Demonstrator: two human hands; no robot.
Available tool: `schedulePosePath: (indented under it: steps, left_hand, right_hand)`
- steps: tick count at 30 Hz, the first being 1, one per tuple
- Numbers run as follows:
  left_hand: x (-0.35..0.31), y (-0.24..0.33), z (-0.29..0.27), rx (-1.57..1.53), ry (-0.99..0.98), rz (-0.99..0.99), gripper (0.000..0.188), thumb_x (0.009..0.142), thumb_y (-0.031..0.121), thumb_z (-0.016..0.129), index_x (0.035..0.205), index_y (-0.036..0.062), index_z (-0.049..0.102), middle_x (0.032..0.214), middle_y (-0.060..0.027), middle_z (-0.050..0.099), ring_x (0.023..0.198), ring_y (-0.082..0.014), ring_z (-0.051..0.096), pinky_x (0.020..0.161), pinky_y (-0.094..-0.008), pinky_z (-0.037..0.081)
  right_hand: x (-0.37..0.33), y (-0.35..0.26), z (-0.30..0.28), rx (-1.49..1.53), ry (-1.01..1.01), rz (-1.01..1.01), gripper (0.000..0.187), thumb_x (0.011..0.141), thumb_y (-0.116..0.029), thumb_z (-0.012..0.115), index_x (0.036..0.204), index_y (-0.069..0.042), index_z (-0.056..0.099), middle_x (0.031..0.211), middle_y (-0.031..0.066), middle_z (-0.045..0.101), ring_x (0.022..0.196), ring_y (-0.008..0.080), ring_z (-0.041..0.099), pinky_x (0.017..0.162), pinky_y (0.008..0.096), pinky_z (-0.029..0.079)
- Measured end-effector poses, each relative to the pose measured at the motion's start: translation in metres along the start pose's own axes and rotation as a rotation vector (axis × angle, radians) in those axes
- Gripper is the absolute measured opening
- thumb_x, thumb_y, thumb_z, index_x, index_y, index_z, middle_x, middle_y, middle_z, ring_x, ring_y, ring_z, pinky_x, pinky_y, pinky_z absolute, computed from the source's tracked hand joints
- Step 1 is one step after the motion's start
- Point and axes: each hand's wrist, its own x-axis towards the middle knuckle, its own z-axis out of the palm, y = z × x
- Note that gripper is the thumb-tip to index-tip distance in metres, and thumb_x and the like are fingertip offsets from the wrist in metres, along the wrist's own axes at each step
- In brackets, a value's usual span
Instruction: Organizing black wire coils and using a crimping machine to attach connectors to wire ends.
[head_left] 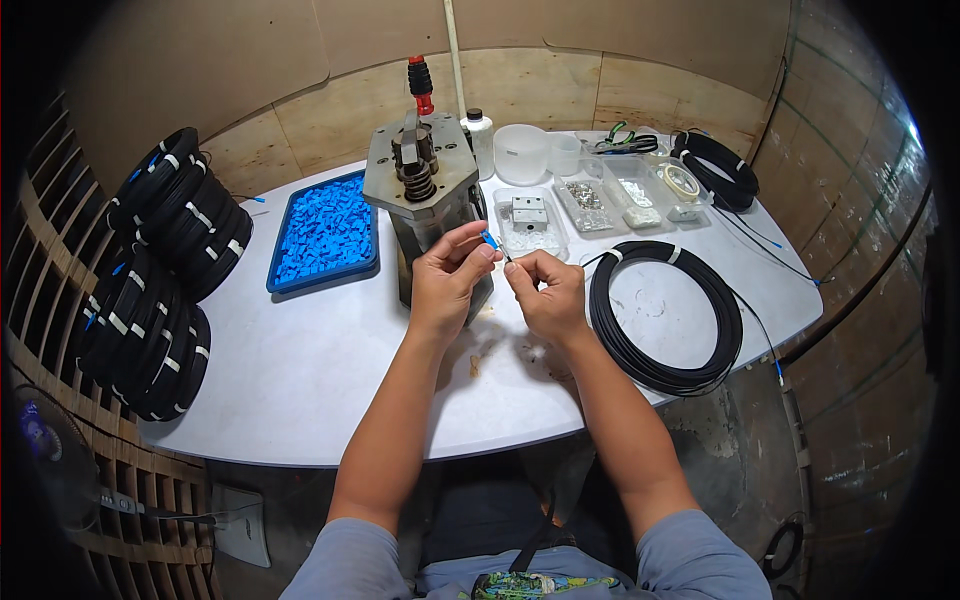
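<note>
My left hand (pixel 450 275) is closed in a pinch around a small blue cable connector (pixel 489 240), held above the table in front of the metal press. Close beside it, my right hand (pixel 548 292) pinches the thin black cable (pixel 508 259) just behind the connector. The fingertips of both hands nearly meet there. To the right of my right hand lies a large coil of black cable (pixel 605 320), tied with white bands. A metal hand press (pixel 424 165) with a red and black handle stands right behind my left hand.
On the left are a blue tray (pixel 325 283) of small blue parts and stacked black cable coils (pixel 160 330). Behind my hands, clear boxes (pixel 588 210) hold small parts, near a white tub (pixel 520 155) and a bottle (pixel 480 140). Another coil (pixel 715 170) lies at the far right.
</note>
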Motion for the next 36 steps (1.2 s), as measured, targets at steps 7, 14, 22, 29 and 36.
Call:
schedulePosePath:
  steps: [7, 14, 22, 29, 36]
  left_hand:
    - [0.0008, -0.001, -0.001, -0.006, -0.003, 0.001, 0.035, 0.095, 0.007, 0.075, 0.128, -0.0002, 0.067, 0.107, -0.0092, 0.073, 0.097, -0.0156, 0.071, 0.087, -0.0301, 0.059]
    - [0.0003, -0.0011, -0.0008, -0.018, -0.004, -0.006, 0.034, 0.095, 0.006, 0.074, 0.128, -0.0001, 0.067, 0.107, -0.0081, 0.073, 0.096, -0.0153, 0.071, 0.086, -0.0294, 0.058]
    - [0.0006, 0.0006, -0.0015, 0.014, 0.0, -0.037, 0.035, 0.095, 0.001, 0.072, 0.13, 0.0016, 0.065, 0.11, -0.0078, 0.072, 0.1, -0.0182, 0.07, 0.091, -0.0332, 0.058]
    - [0.0001, -0.0009, -0.0005, 0.006, 0.0, 0.009, 0.035, 0.095, 0.007, 0.075, 0.128, 0.0007, 0.067, 0.107, -0.007, 0.071, 0.095, -0.014, 0.07, 0.087, -0.0289, 0.059]
    - [0.0006, 0.0008, -0.001, 0.012, 0.006, -0.019, 0.039, 0.094, -0.001, 0.071, 0.132, -0.0003, 0.064, 0.112, -0.0091, 0.07, 0.101, -0.0197, 0.07, 0.092, -0.0344, 0.057]
  right_hand:
    - [0.0001, 0.0001, 0.0004, 0.008, 0.003, 0.008, 0.016, 0.093, -0.01, 0.072, 0.083, 0.001, 0.07, 0.06, 0.0018, 0.064, 0.053, 0.0039, 0.052, 0.05, 0.025, 0.042]
    - [0.0001, 0.0007, 0.0001, 0.006, -0.003, 0.002, 0.016, 0.093, -0.011, 0.072, 0.083, 0.001, 0.07, 0.06, 0.0024, 0.065, 0.053, 0.0045, 0.054, 0.05, 0.0254, 0.044]
    - [0.0, 0.0009, -0.0006, -0.007, -0.011, 0.004, 0.016, 0.093, -0.011, 0.072, 0.083, 0.001, 0.07, 0.06, 0.0019, 0.064, 0.053, 0.0045, 0.053, 0.05, 0.0252, 0.043]
    - [-0.0002, 0.0045, 0.0016, 0.016, 0.01, -0.003, 0.015, 0.093, -0.011, 0.072, 0.083, 0.0, 0.07, 0.06, 0.0012, 0.064, 0.053, 0.004, 0.052, 0.05, 0.025, 0.042]
    - [-0.0003, 0.0039, 0.002, 0.02, 0.011, 0.016, 0.015, 0.094, -0.011, 0.072, 0.083, 0.0, 0.07, 0.059, 0.0006, 0.063, 0.053, 0.0033, 0.051, 0.049, 0.0247, 0.041]
